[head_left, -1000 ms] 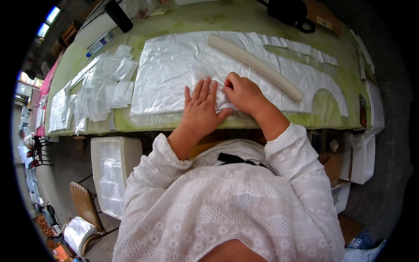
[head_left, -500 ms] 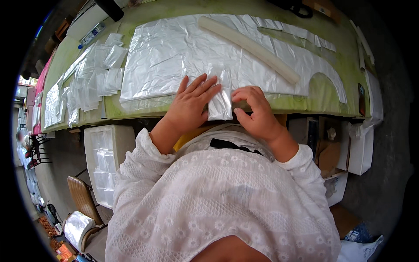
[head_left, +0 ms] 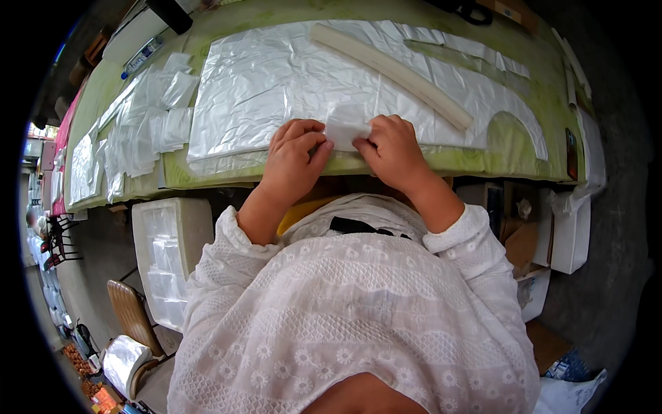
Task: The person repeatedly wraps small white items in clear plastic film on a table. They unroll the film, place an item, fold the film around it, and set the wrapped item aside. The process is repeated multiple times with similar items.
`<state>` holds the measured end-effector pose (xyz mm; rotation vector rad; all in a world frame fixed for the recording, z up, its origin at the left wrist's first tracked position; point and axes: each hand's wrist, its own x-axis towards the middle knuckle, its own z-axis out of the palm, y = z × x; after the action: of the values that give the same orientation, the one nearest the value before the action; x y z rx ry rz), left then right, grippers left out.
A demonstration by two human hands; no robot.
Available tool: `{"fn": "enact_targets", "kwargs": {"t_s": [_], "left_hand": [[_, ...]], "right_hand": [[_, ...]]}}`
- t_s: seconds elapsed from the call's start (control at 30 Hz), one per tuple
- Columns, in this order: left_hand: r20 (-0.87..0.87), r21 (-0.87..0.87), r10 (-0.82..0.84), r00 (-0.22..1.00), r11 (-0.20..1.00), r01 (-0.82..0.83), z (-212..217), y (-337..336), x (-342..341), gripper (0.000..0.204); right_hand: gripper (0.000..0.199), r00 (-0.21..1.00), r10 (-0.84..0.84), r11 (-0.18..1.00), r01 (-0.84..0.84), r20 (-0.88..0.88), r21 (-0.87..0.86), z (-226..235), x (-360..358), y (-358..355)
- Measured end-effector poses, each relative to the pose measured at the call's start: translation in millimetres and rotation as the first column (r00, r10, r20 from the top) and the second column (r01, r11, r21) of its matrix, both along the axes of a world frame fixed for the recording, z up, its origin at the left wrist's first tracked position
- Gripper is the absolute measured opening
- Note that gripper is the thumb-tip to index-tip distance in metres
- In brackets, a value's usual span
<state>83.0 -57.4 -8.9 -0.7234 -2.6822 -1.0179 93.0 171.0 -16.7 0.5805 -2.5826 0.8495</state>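
My left hand (head_left: 295, 157) and my right hand (head_left: 393, 148) pinch a small folded piece of clear plastic film (head_left: 345, 125) between their fingertips, just above the near edge of the green table (head_left: 483, 148). Under the hands lies a large sheet of crinkled clear plastic (head_left: 276, 83) spread over the table. A long cream-coloured strip (head_left: 393, 69) rests diagonally on that sheet, to the upper right of my right hand. My white lace sleeves and blouse fill the lower part of the view.
Several smaller cut plastic pieces (head_left: 148, 117) are piled at the table's left. A bottle (head_left: 141, 55) lies at the far left corner. A white foam box (head_left: 169, 248) stands on the floor to my left, white boxes (head_left: 569, 231) to my right, and a chair (head_left: 131, 310) is at the lower left.
My left hand lay flat on the big sheet; now both hands have curled and come together, lifting and folding a small plastic piece at the table's near edge.
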Motion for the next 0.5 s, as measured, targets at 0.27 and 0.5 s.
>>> {"fn": "enact_targets", "kwargs": {"t_s": [0.27,0.5], "left_hand": [[-0.047,-0.149,0.149,0.988,0.977,-0.154,4.8,15.8,-10.9,0.021],[-0.07,-0.173,0.063,0.996,0.982,-0.074,-0.1,14.8,-15.1,0.044]], "right_hand": [[0.03,0.966,-0.251,0.944,0.257,-0.054,0.208,-4.6,-13.4,-19.8],[0.024,0.965,-0.261,0.94,0.253,0.006,0.227,1.4,-14.8,-21.1]]}}
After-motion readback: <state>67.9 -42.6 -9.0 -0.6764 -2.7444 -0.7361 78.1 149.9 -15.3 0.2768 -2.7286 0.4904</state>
